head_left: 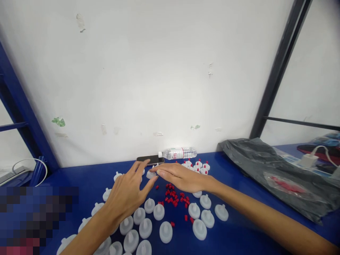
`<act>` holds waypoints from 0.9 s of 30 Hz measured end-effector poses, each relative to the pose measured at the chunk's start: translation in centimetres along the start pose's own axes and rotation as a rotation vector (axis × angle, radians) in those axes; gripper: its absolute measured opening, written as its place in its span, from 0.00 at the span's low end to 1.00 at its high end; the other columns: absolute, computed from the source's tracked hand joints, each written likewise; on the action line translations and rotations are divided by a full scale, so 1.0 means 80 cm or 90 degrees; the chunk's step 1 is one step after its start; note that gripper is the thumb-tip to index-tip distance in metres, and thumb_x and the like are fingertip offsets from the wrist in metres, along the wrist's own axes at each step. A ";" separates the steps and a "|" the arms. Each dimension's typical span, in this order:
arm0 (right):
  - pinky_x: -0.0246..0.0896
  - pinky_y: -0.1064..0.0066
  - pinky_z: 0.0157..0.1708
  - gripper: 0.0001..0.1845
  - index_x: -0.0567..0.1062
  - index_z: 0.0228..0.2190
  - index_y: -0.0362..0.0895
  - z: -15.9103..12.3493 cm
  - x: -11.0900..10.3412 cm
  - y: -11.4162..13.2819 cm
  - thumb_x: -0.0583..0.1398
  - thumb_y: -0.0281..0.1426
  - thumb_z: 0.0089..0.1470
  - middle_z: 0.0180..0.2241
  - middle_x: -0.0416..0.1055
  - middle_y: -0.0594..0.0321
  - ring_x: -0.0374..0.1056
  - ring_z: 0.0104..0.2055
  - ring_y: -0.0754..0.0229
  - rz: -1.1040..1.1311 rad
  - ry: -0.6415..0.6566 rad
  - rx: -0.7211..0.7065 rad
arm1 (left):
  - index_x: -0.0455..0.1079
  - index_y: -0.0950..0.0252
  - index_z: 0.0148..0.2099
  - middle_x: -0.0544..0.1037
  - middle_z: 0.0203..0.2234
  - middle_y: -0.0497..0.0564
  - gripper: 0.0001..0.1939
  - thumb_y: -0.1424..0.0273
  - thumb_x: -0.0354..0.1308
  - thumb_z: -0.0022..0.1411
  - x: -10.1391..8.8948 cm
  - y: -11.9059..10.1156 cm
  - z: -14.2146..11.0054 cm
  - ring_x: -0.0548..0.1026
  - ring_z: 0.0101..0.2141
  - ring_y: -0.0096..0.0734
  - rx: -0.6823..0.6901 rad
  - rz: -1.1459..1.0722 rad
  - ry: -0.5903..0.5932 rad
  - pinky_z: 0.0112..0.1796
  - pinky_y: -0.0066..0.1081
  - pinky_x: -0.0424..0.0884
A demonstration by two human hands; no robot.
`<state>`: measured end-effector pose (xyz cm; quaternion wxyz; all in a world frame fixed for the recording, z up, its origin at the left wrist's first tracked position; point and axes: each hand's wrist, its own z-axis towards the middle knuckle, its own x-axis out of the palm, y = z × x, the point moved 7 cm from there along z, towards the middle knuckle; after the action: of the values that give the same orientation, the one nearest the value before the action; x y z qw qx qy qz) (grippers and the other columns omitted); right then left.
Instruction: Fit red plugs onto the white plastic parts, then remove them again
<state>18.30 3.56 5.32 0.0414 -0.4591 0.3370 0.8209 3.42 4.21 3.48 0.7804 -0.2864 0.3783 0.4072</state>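
My left hand (130,187) reaches over the blue table with its fingers apart, and nothing shows in its grasp. Just beyond its thumb and fingers stands a white plastic lid with a spout (151,174). My right hand (183,177) comes in from the right with fingers stretched out, its fingertips beside that lid; whether they touch it I cannot tell. Small red caps (172,198) lie scattered below my right hand. More white spouted lids (145,227) spread across the table on both sides. Behind my right hand, several white lids with red tips (198,166) stand grouped.
A dark phone (148,159) and a clear plastic bottle (183,153) lie against the wall. On the right, a grey plastic bag (255,166) carries a clear packet of red pieces (287,185). A blue frame post (29,92) rises at the left.
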 end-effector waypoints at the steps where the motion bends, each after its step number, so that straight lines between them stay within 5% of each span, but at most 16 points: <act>1: 0.55 0.65 0.63 0.23 0.69 0.60 0.48 0.000 -0.002 0.009 0.45 0.37 0.73 0.61 0.69 0.59 0.64 0.62 0.59 0.034 -0.002 -0.004 | 0.65 0.60 0.61 0.79 0.47 0.54 0.23 0.56 0.47 0.71 0.002 0.000 0.000 0.79 0.29 0.34 0.004 -0.003 0.006 0.30 0.34 0.72; 5: 0.60 0.64 0.59 0.22 0.73 0.57 0.50 0.000 -0.008 0.017 0.45 0.37 0.73 0.56 0.74 0.62 0.69 0.57 0.57 0.053 -0.006 0.021 | 0.73 0.61 0.55 0.82 0.40 0.51 0.20 0.58 0.47 0.72 0.004 0.002 0.002 0.79 0.27 0.32 0.020 -0.024 0.012 0.28 0.31 0.70; 10: 0.65 0.65 0.39 0.12 0.81 0.40 0.48 -0.008 -0.021 -0.038 0.57 0.35 0.65 0.37 0.81 0.60 0.75 0.39 0.55 -0.220 -0.032 0.192 | 0.72 0.62 0.57 0.82 0.43 0.54 0.20 0.58 0.49 0.71 0.004 0.003 0.001 0.80 0.29 0.33 0.039 0.041 0.006 0.29 0.30 0.71; 14: 0.61 0.68 0.28 0.04 0.84 0.30 0.49 -0.016 -0.013 -0.068 0.66 0.29 0.53 0.29 0.81 0.62 0.76 0.31 0.55 -0.263 0.029 0.255 | 0.71 0.63 0.58 0.82 0.43 0.54 0.21 0.59 0.49 0.71 0.008 0.004 0.000 0.80 0.29 0.33 0.040 0.061 0.022 0.28 0.30 0.70; 22: 0.60 0.68 0.27 0.02 0.84 0.28 0.49 -0.019 0.005 -0.071 0.69 0.29 0.48 0.27 0.82 0.62 0.77 0.32 0.51 -0.293 0.085 0.280 | 0.69 0.64 0.61 0.80 0.49 0.56 0.21 0.61 0.51 0.72 0.017 0.002 0.000 0.80 0.29 0.33 0.057 0.075 0.064 0.29 0.31 0.71; 27: 0.59 0.70 0.27 0.10 0.83 0.26 0.49 -0.020 0.014 -0.083 0.65 0.21 0.47 0.27 0.82 0.65 0.78 0.32 0.55 -0.274 0.093 0.261 | 0.71 0.64 0.60 0.80 0.47 0.57 0.21 0.61 0.52 0.71 0.017 0.002 -0.001 0.80 0.30 0.34 0.059 0.082 0.068 0.29 0.31 0.72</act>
<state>21.31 7.40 0.45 0.2821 -0.5600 0.3928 0.6727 3.77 4.83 2.29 0.7435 -0.2466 0.4556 0.4229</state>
